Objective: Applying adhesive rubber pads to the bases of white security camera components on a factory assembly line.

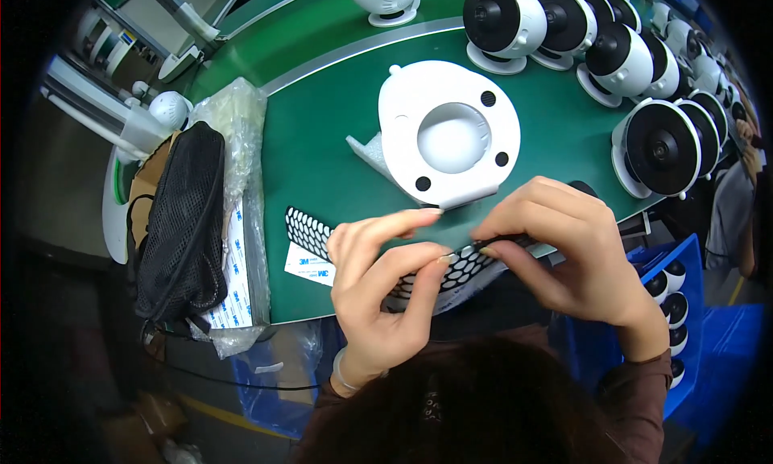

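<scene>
A strip of black sheet with rows of white round spots (303,225) runs under both hands along the table's front edge. My left hand (378,283) pinches at the strip with thumb and forefinger; whether a small piece sits between the tips I cannot make out. My right hand (564,243) grips the strip's right end between thumb and fingers. Just beyond them a white rounded housing (394,158) lies with its base up, a round recess in the middle and three black round pads on it. A piece of pale foam (370,152) sticks out from under its left side.
A black mesh pouch (181,222) and plastic-wrapped packing (241,134) lie at the left. Several white fan-like devices with black round fronts (493,17) crowd the far right. White backing paper (310,267) lies by the strip. A blue crate (688,303) stands at the lower right.
</scene>
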